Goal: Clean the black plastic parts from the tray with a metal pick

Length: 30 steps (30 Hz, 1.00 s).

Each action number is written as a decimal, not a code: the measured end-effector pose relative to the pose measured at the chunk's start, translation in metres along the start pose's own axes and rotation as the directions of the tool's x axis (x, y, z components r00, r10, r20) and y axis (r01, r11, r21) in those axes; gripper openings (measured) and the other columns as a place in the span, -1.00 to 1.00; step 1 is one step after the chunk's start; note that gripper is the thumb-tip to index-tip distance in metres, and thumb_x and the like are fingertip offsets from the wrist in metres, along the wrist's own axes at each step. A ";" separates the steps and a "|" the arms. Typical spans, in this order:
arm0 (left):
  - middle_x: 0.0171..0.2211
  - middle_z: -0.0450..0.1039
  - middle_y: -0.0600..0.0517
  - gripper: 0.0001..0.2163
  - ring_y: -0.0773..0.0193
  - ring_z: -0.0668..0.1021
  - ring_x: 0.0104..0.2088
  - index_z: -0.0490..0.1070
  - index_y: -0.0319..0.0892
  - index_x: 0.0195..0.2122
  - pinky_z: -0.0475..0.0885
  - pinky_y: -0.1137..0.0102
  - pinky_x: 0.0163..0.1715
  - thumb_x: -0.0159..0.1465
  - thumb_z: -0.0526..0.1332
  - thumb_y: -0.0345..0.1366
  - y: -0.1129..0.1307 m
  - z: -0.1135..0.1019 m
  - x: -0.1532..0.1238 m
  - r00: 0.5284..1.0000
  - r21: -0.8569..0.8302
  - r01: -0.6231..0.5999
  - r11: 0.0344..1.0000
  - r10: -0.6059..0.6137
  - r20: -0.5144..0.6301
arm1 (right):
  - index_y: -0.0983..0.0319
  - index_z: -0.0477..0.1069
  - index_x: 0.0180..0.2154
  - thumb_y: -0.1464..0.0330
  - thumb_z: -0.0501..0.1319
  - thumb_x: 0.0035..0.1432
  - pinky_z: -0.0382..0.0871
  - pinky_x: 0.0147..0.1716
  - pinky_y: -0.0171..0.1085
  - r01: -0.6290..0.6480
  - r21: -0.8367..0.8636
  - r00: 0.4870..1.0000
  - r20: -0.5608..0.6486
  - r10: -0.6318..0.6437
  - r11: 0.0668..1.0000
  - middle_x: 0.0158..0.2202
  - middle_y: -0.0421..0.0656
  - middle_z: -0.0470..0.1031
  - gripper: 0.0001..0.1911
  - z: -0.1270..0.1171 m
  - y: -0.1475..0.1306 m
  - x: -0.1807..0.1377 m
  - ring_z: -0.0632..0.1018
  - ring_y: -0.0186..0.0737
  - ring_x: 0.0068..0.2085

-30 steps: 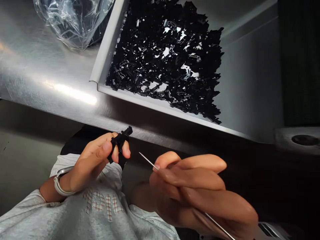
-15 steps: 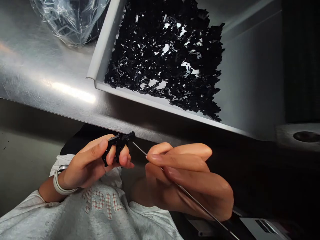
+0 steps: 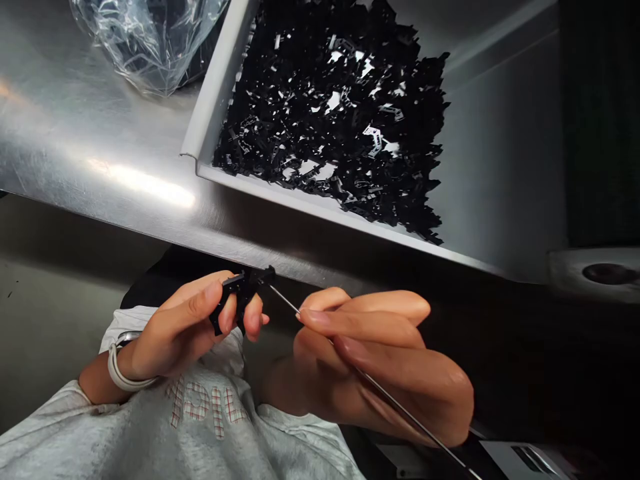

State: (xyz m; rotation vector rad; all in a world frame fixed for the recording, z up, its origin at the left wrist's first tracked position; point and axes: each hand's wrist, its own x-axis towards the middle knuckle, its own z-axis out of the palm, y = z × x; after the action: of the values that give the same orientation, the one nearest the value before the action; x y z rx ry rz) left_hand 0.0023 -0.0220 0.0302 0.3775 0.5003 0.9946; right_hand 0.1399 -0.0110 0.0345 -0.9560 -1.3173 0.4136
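Between the thumb and fingers of my left hand is a small black plastic part with an angular outline. Fingers of that hand partly cover it. My right hand pinches a thin metal rod, which slants from lower right to upper left. The rod's tip meets or nearly meets the part's right end; whether it touches I cannot tell. Both hands are just in front of the metal table's edge. Beyond them lies a white tray holding a heap of similar black parts.
A clear plastic bag with dark contents sits on the metal table, left of the tray. At the right is a light fixture with a dark oval hole. A pale flat object lies at the lower right.
Both hands, with the black part and the rod, have shifted slightly right in view. The tray and bag appear shifted a little too, as the camera moved. Both grips look the same.
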 end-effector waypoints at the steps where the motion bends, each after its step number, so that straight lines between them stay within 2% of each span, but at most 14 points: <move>1: -0.43 0.30 0.03 -0.61 0.27 0.40 -0.31 0.29 -0.18 -0.54 0.38 0.36 -0.17 0.40 0.16 -0.09 0.000 0.000 0.000 1.000 0.015 -0.002 1.000 0.002 -0.003 | 0.17 0.44 -0.39 0.70 0.36 0.00 0.37 -0.64 -0.40 0.008 -0.001 1.000 -0.012 -0.008 1.000 -0.35 -0.40 0.67 -0.68 0.001 0.000 0.000 0.45 -0.44 -0.49; 7: -0.42 0.36 0.00 -0.61 0.20 0.42 -0.28 0.29 -0.17 -0.52 0.36 0.23 -0.03 0.41 0.12 -0.08 0.000 -0.001 -0.001 1.000 0.072 -0.029 0.997 0.028 0.015 | 0.15 0.46 -0.42 0.69 0.39 -0.03 0.24 -0.74 -0.30 0.039 -0.045 0.997 -0.071 -0.042 0.998 -0.44 -0.33 0.65 -0.68 0.006 -0.001 0.001 0.42 -0.35 -0.55; 12: -0.44 0.35 0.01 -0.60 0.22 0.42 -0.30 0.29 -0.17 -0.55 0.33 0.27 -0.05 0.40 0.13 -0.09 -0.001 -0.001 -0.002 0.999 0.088 -0.048 0.995 0.048 0.003 | 0.13 0.51 -0.33 0.66 0.39 0.02 0.28 -0.73 -0.27 0.014 0.017 0.999 -0.039 -0.013 1.000 -0.37 -0.31 0.66 -0.69 0.004 0.001 -0.004 0.48 -0.32 -0.52; 17: -0.42 0.36 0.00 -0.61 0.21 0.42 -0.28 0.33 -0.17 -0.54 0.33 0.28 -0.06 0.41 0.12 -0.10 -0.001 -0.001 -0.002 0.998 0.075 -0.061 0.995 0.060 0.016 | 0.09 0.57 -0.15 0.72 0.35 0.05 0.38 -0.65 -0.32 -0.008 0.072 1.000 -0.025 0.009 0.997 -0.21 -0.39 0.71 -0.54 0.000 0.004 -0.011 0.55 -0.35 -0.43; 20: -0.41 0.37 -0.01 -0.62 0.22 0.42 -0.27 0.34 -0.17 -0.52 0.32 0.31 -0.11 0.43 0.10 -0.12 -0.002 -0.002 -0.002 0.998 0.084 -0.067 0.994 0.065 0.026 | 0.10 0.58 -0.10 0.74 0.34 0.05 0.41 -0.63 -0.35 -0.024 0.108 1.000 -0.012 0.025 0.994 -0.16 -0.40 0.71 -0.51 0.000 0.005 -0.011 0.58 -0.38 -0.40; 25: -0.40 0.37 -0.02 -0.62 0.22 0.41 -0.27 0.32 -0.17 -0.51 0.30 0.33 -0.16 0.44 0.09 -0.13 -0.002 -0.002 -0.002 0.996 0.108 -0.080 0.991 0.076 0.042 | 0.19 0.61 -0.18 0.67 0.41 0.06 0.37 -0.71 -0.35 0.051 0.088 0.999 -0.020 -0.049 0.995 -0.24 -0.33 0.73 -0.66 0.001 0.003 -0.003 0.58 -0.37 -0.43; 28: -0.39 0.38 -0.03 -0.63 0.21 0.42 -0.25 0.33 -0.18 -0.50 0.29 0.33 -0.18 0.43 0.10 -0.13 -0.003 -0.004 -0.002 0.995 0.122 -0.094 0.988 0.090 0.037 | 0.19 0.61 -0.18 0.55 0.39 0.18 0.44 -0.66 -0.36 -0.020 0.075 0.999 0.046 0.016 0.997 -0.20 -0.31 0.73 -0.81 0.001 -0.001 -0.001 0.59 -0.37 -0.41; 30: -0.37 0.39 -0.03 -0.64 0.22 0.41 -0.25 0.35 -0.18 -0.48 0.28 0.34 -0.19 0.44 0.09 -0.14 -0.004 -0.005 -0.002 0.995 0.128 -0.097 0.987 0.092 0.040 | 0.19 0.61 -0.20 0.50 0.40 0.19 0.42 -0.66 -0.35 -0.042 0.084 0.999 0.022 0.040 0.996 -0.21 -0.31 0.73 -0.86 0.002 -0.002 -0.003 0.57 -0.38 -0.43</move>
State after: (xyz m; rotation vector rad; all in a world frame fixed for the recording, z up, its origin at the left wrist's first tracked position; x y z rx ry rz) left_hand 0.0016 -0.0252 0.0247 0.5383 0.5217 1.0480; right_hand 0.1371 -0.0142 0.0342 -0.9118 -1.2907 0.5078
